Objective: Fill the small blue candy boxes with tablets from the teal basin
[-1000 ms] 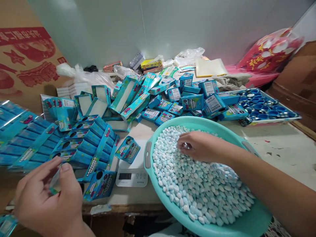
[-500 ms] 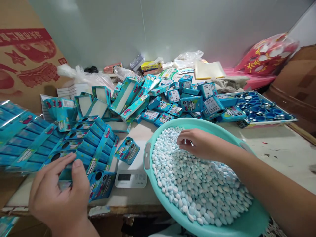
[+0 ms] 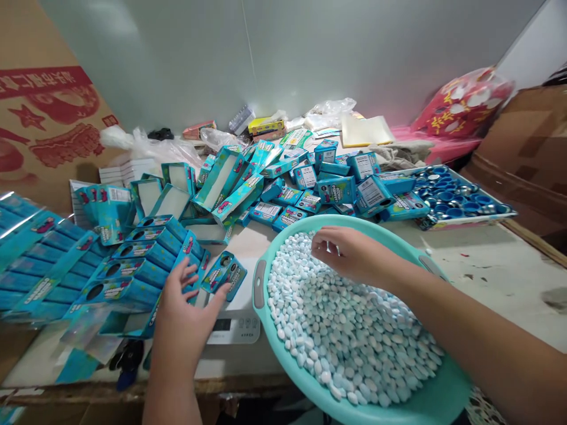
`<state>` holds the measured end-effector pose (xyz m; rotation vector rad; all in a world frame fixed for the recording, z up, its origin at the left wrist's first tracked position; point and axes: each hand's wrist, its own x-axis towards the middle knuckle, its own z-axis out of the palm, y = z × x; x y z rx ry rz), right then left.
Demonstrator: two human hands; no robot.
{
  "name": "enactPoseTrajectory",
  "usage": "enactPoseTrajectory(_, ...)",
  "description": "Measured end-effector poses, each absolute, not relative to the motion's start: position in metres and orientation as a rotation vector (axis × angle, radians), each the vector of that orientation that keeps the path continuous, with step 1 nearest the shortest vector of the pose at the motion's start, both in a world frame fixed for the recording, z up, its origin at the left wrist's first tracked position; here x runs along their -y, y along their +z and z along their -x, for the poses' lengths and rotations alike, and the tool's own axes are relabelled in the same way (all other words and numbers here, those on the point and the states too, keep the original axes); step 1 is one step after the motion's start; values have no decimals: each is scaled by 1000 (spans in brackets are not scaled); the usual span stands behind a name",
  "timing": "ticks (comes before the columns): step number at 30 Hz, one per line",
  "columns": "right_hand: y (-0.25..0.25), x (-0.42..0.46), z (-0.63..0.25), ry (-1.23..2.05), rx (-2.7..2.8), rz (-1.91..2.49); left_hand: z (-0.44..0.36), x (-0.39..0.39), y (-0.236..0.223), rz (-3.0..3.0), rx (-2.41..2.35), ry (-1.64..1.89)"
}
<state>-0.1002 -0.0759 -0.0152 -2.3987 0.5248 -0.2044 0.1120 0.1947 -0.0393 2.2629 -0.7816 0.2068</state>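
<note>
Left hand: forearm comes up from the bottom edge, palm down, fingers spread and open, thumb out to the right, nothing gripped. Right hand: forearm enters from lower right, stretched left, back of hand up, fingers curled loosely downward, thumb tucked under; grip contents not visible.

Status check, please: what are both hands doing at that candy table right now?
Left hand open, reaching at small blue box on white scale. Right hand pinching among candies in teal basin. Stacked blue boxes crowd left.
</note>
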Motion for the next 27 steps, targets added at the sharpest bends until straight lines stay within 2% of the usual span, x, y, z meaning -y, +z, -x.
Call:
enactPoseTrajectory(3, -12, 76, 100, -386, -565, 2283, -110, -178, -48, -2400, 751, 157)
enactPoseTrajectory(6, -9, 75, 98, -500, -590, 1872, -97, -156, -34, -2289, 976, 490)
enactPoseTrajectory(8, -7, 73, 95, -434, -547, 1370, -84, -137, -17, -2030, 1341, 733)
enactPoseTrajectory(10, -4, 70, 92, -281, -472, 901, -71, -117, -2, -1758, 1723, 833)
enactPoseTrajectory(14, 1, 67, 90, -132, -437, 511, -60, -83, 9, -1488, 2125, 889)
enactPoseTrajectory(18, 3, 69, 90, -186, -507, 499, -65, -67, 4, -1481, 2131, 1024)
enactPoseTrajectory(22, -4, 73, 88, -252, -555, 700, -73, -63, -1, -1554, 2045, 948)
enactPoseTrajectory(24, -8, 74, 89, -304, -586, 972, -75, -68, -3, -1599, 1961, 904)
enactPoseTrajectory(27, -13, 75, 95, -394, -597, 1610, -76, -88, -6, -1686, 1780, 871)
